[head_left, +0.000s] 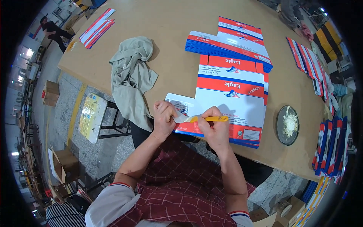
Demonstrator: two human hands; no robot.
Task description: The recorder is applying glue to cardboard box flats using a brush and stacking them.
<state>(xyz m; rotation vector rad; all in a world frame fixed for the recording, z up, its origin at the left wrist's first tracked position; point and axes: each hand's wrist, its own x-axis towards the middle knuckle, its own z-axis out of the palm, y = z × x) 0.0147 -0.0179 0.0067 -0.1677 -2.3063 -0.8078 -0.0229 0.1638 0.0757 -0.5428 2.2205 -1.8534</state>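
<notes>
My right hand (pixel 215 130) is closed around a yellow-handled brush (pixel 218 118). The brush's pale tip points left, down at the near left part of the top flat printed carton (pixel 230 100), white, red and blue. My left hand (pixel 164 117) is closed at that carton's left end, gripping a whitish flap (pixel 180 117); its fingers hide where the flap joins the carton. Under the top carton lie more flat cartons in a stack at the table's near edge. To the right, a dark round plate (pixel 281 138) holds a mound of white paste (pixel 290 124).
Another stack of flat cartons (pixel 204 46) lies farther back on the brown table (pixel 170 22). A crumpled grey-green cloth (pixel 132 72) hangs over the left edge, near a stool (pixel 92 117). More cartons lie far left and along the right edge. A person (pixel 55 32) stands far left.
</notes>
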